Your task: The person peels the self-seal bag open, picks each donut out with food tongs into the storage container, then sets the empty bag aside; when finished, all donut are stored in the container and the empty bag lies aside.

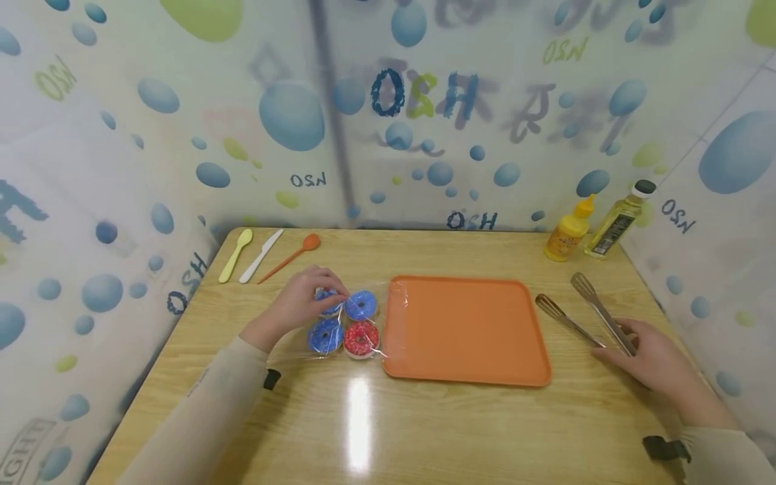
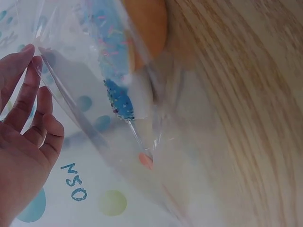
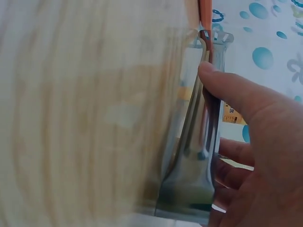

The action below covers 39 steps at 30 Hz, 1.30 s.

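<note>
My left hand (image 1: 298, 296) pinches the edge of a clear plastic bag (image 2: 71, 101) between thumb and fingertips. The bag lies on the table with several toy donuts inside: a red sprinkled donut (image 1: 361, 339) and blue ones, among them a blue donut (image 1: 361, 305). One blue donut is partly hidden behind the fingers. On the right, my right hand (image 1: 655, 357) grips metal tongs (image 1: 608, 322) near their joined end. The tongs' slotted heads stand apart, pointing away from me. In the right wrist view the thumb presses along one tong arm (image 3: 191, 127).
An orange tray (image 1: 467, 330) lies between the hands, its left edge under the bag's film. A yellow spoon (image 1: 236, 256), white knife (image 1: 261, 256) and orange spoon (image 1: 289, 257) lie back left. A yellow squeeze bottle (image 1: 568, 232) and an oil bottle (image 1: 620, 222) stand back right.
</note>
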Each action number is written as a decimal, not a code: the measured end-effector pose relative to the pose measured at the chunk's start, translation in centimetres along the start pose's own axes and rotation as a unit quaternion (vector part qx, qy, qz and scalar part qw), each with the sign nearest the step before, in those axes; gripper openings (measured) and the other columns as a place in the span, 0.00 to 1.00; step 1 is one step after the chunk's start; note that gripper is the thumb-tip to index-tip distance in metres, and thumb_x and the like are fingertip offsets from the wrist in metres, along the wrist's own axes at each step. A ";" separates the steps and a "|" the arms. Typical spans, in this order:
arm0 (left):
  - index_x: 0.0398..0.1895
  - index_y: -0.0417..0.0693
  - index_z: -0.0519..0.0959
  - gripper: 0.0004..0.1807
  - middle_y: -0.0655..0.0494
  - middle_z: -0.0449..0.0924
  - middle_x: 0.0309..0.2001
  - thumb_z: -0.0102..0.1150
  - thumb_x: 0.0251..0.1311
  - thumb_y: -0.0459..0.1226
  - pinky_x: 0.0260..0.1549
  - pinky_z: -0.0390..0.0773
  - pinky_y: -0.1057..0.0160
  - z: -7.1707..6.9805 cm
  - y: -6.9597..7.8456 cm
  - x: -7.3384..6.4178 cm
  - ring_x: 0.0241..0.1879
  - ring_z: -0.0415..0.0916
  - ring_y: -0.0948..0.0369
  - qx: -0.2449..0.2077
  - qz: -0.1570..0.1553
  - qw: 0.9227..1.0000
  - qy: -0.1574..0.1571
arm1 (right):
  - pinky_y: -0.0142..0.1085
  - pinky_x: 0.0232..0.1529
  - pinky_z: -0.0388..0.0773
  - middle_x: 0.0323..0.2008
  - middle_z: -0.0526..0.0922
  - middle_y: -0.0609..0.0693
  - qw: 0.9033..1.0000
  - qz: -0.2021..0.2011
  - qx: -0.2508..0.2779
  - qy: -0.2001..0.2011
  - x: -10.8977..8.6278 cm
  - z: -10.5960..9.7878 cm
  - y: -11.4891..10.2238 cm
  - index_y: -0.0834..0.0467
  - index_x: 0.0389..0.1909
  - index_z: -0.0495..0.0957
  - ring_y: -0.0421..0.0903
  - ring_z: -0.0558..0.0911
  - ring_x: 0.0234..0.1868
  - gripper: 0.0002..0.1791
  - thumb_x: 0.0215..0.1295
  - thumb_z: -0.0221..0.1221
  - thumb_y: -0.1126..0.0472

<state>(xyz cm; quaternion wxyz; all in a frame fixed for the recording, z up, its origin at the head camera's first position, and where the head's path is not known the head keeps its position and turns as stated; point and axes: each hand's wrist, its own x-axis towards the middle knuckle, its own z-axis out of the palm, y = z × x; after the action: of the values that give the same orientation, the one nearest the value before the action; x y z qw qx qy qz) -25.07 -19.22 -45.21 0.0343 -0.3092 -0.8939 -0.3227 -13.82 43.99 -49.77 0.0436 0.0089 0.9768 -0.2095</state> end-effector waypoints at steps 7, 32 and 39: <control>0.38 0.53 0.90 0.02 0.61 0.87 0.40 0.71 0.64 0.38 0.46 0.79 0.49 -0.1 0.0 0.1 0.45 0.78 0.58 0.000 0.001 1.000 -0.001 | 0.54 0.40 0.78 0.51 0.79 0.74 0.999 -0.020 0.003 0.025 -0.2 0.2 -0.6 0.73 0.65 0.70 0.65 0.81 0.46 0.45 0.64 0.69 0.40; 0.39 0.54 0.90 0.03 0.61 0.87 0.41 0.71 0.64 0.38 0.41 0.78 0.56 0.5 0.2 0.4 0.43 0.77 0.58 0.013 0.003 1.000 -0.005 | 0.43 0.33 0.73 0.41 0.85 0.60 0.981 -0.158 -0.006 0.115 0.7 1.0 -7.6 0.63 0.55 0.81 0.52 0.79 0.38 0.25 0.62 0.73 0.54; 0.39 0.56 0.90 0.03 0.62 0.87 0.40 0.71 0.64 0.39 0.38 0.76 0.60 0.5 0.3 0.4 0.38 0.74 0.62 0.019 -0.007 1.000 -0.009 | 0.45 0.37 0.78 0.45 0.85 0.56 0.979 -0.179 -0.011 0.092 1.0 2.3 -11.4 0.60 0.57 0.82 0.51 0.81 0.41 0.23 0.63 0.72 0.54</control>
<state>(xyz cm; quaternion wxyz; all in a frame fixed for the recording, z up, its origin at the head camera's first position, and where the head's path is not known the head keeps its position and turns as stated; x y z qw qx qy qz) -25.20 -18.54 -45.31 0.0305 -0.3052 -0.9023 -0.3030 -15.04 32.68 -47.26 -0.0848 -0.1476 0.9645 -0.2019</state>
